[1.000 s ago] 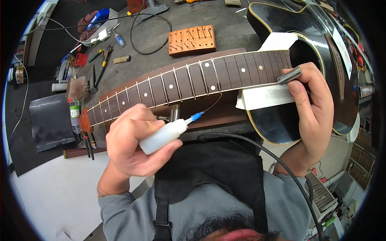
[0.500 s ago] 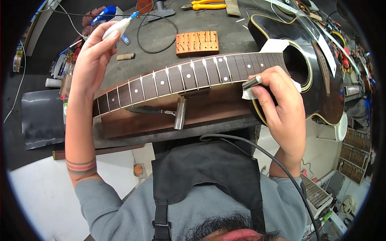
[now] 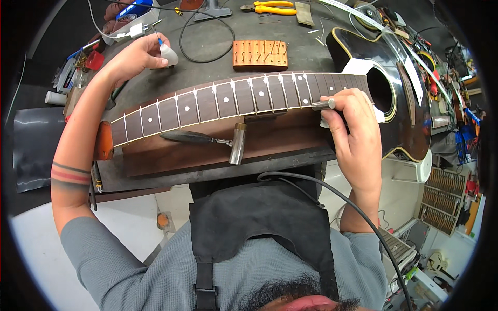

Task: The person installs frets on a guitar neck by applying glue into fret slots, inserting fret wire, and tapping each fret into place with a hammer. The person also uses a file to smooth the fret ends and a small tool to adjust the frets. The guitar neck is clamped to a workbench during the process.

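Observation:
My left hand (image 3: 139, 59) is raised past the far side of the guitar neck, its fingers closed on a small white squeeze bottle (image 3: 168, 55) with a thin blue tip pointing up. My right hand (image 3: 357, 127) grips a short metal rod (image 3: 324, 105) over the near edge of the fretboard (image 3: 207, 103), close to the body end. Some white cloth or paper shows beneath those fingers. Whitish smears lie along several frets. The black acoustic guitar (image 3: 358, 49) lies with its soundhole at the right. In front of the neck rests a metal-headed hammer (image 3: 237, 145).
Beyond the neck sits a wooden block (image 3: 259, 61) holding short wire pieces. Yellow-handled cutters (image 3: 272, 7) and a black cable (image 3: 181, 44) lie farther back. Tools crowd the left and right sides. Another black cable (image 3: 332, 192) crosses over my apron.
My left hand has turned the bottle from slanting up to the right to tip up, lower over the bench. My right hand stays by the fretboard, the rod tilted flatter. The view has shifted slightly.

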Demonstrator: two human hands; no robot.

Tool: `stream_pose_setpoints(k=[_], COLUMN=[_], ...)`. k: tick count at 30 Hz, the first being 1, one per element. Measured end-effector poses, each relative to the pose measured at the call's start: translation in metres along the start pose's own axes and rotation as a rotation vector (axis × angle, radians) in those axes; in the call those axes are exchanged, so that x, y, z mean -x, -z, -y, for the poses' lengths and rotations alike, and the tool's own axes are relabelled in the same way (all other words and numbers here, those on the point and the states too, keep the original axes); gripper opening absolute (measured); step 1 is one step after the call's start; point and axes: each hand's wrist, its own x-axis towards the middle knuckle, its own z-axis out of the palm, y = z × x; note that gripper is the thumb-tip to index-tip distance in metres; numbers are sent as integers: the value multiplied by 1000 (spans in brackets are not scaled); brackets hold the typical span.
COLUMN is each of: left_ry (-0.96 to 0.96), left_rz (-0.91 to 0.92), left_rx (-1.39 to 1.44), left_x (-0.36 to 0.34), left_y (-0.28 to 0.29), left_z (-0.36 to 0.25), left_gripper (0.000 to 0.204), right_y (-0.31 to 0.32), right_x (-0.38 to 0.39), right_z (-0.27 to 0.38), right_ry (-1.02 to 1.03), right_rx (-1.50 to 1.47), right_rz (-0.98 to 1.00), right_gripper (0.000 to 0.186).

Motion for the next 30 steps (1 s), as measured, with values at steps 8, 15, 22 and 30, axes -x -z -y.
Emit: stream_pose_setpoints(k=[8, 15, 22, 30], left_ry=[-10, -69, -70, -330], left_rz=[55, 101, 93, -713], left_rx=[-115, -138, -300, -154], left_x=[-5, -9, -7, 137], left_y=[-8, -16, -17, -22], left_z=[3, 4, -4, -78], left_gripper=[30, 32, 31, 26], right_y=[1, 4, 4, 8], right_x=[-2, -4, -6, -2], right_z=[-5, 0, 1, -2], right_ry=[8, -29, -36, -38], right_rx=[-60, -45, -67, -73], right_rz=[65, 104, 110, 106], right_gripper=[15, 16, 17, 17])
